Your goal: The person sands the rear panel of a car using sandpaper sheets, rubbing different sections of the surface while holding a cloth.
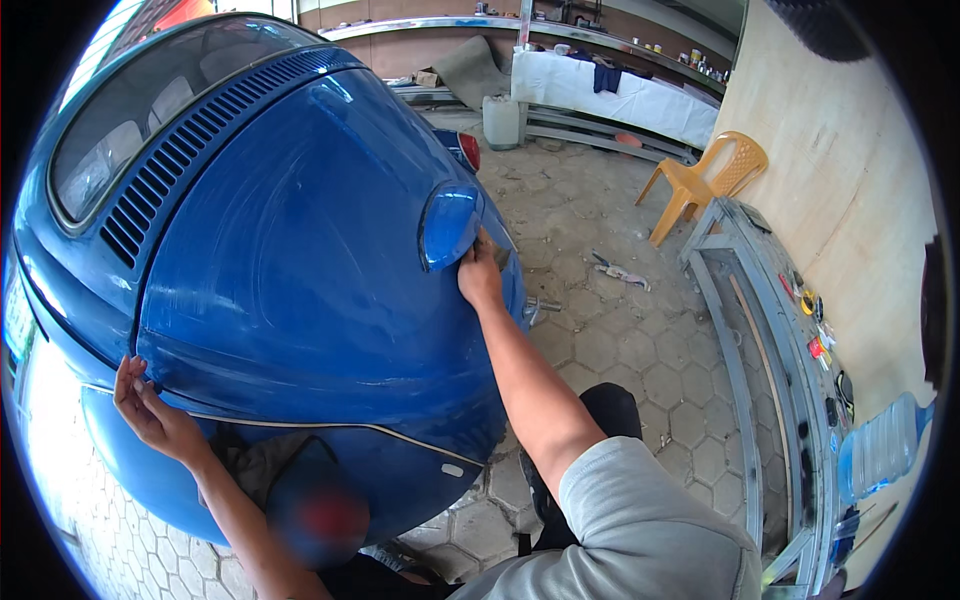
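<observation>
- While the right hand [480, 268] reaches forward with the arm almost straight, the left hand [150, 408] is raised at the lower left corner of a big rounded lid [270, 270] on a blue car [55, 275].
- Right hand: fingers bent at the lower right edge of a blue housing [446, 232] that stands out from the lid; the fingertips are hidden, so whether they pinch it or only press against it I cannot tell.
- Left hand: fingers pointing upward and loosely apart, nothing seen in them; whether the tips touch the lid's edge I cannot tell.
- The lid fills the middle of the view, with a curved row of vent slots [190, 140] above it and a window [150, 120] beyond those.
- Below the lid, a pale trim strip [310, 423] runs along the top of a rounded fender [425, 475]; a red lamp [469, 151] shows past the lid's far side.
- A grey sleeve [650, 510] covers the right upper arm.
- On the right, a yellow-brown plastic chair [690, 188] stands on the paved floor [600, 345], near a grey metal frame [730, 375] and a clear bluish water bottle [880, 450].
- Farther back, a whitish jug [502, 123] stands beside a hanging white sheet [655, 105].
</observation>
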The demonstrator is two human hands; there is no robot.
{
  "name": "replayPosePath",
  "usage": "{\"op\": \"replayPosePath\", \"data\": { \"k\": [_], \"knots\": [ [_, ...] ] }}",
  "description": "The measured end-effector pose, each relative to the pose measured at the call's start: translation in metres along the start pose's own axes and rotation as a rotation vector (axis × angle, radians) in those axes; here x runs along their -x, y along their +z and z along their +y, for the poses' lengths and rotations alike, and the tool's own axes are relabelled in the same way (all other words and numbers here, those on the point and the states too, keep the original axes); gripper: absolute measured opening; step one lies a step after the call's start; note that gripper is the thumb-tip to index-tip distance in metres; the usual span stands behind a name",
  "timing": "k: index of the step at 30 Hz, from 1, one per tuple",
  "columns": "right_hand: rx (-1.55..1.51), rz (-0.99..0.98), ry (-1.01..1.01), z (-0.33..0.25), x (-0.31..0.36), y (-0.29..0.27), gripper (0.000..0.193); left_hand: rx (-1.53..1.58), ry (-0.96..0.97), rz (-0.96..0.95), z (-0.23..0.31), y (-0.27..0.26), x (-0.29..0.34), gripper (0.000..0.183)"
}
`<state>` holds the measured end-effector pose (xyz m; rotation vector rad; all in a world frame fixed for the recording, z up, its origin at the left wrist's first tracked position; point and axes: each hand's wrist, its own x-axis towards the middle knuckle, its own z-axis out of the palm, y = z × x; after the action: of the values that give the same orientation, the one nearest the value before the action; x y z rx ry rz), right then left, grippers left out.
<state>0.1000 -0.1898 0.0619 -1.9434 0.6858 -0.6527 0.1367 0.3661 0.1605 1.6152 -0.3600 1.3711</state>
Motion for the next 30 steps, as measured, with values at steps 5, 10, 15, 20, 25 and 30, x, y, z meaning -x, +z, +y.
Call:
{"op": "replayPosePath", "data": {
  "k": [5,10,15,20,25,30],
  "knots": [
    [-0.027,0.118,-0.358,0.002,0.128,0.039,0.062,-0.045,0.012,0.007,0.000,-0.014,-0.007,0.036],
    [0.044,0.129,-0.497,0.010,0.153,0.042,0.063,-0.032,0.053,-0.001,0.002,-0.013,-0.010,0.035],
    [0.011,0.076,-0.191,-0.001,0.040,0.005,0.060,-0.019,0.027,-0.002,0.001,0.001,-0.001,0.035],
    [-0.041,0.117,-0.177,-0.006,0.060,0.020,0.061,-0.008,0.016,0.005,0.003,-0.001,-0.002,0.035],
    [-0.061,0.076,-0.520,0.006,0.198,0.043,0.061,-0.006,0.022,0.009,-0.003,-0.012,-0.006,0.036],
    [-0.071,0.069,-0.299,0.009,0.123,0.032,0.064,-0.004,-0.010,0.003,0.005,-0.008,-0.003,0.036]
  ]
}}
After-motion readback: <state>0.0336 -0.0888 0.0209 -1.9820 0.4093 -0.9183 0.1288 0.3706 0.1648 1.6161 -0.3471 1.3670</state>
